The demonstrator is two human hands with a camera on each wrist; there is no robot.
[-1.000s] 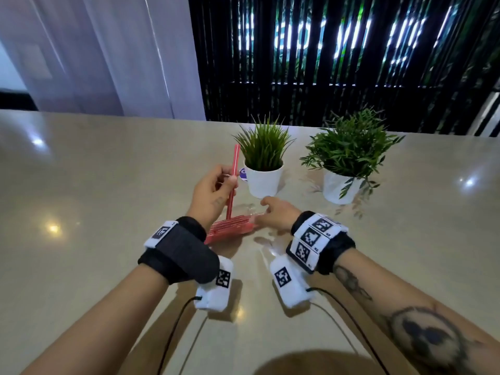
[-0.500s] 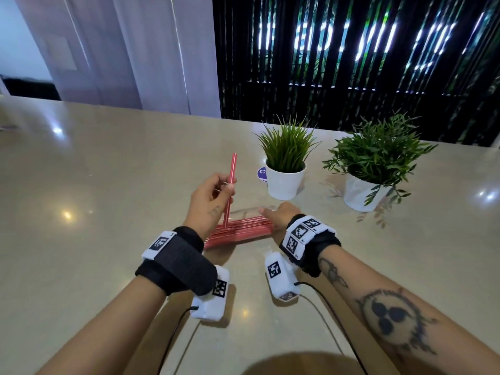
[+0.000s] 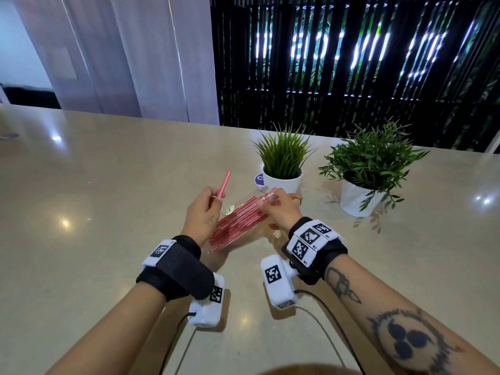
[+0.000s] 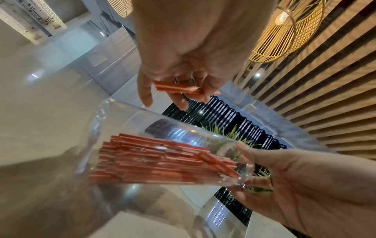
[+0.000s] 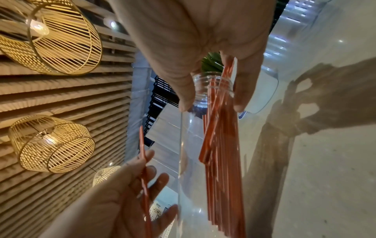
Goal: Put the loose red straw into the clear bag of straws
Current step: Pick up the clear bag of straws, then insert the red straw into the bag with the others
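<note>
A loose red-and-white striped straw (image 3: 224, 185) sticks up and to the right from my left hand (image 3: 216, 197), pinched between thumb and fingers. The left wrist view shows the same straw (image 4: 177, 88) across the fingers. The clear bag of straws (image 3: 238, 226) slants between my hands, its near end low by the left wrist and its far end raised. My right hand (image 3: 266, 201) grips that raised far end, where straw tips poke out. In the right wrist view, thumb and fingers close round the bunched clear bag (image 5: 219, 145). The loose straw (image 5: 143, 153) is left of it, apart from the bag.
Two green plants in white pots stand just beyond my hands, one (image 3: 282, 182) right behind the bag's raised end, the other (image 3: 359, 198) further right. A blue round sticker (image 3: 259, 179) lies beside the nearer pot. The beige table (image 3: 94, 212) stretches left. Cables trail from both wrist cameras.
My right hand has taken hold of the bag's far end and lifted it off the table, so the bag now slants upward. The left hand still holds the loose straw, now tilted rightward.
</note>
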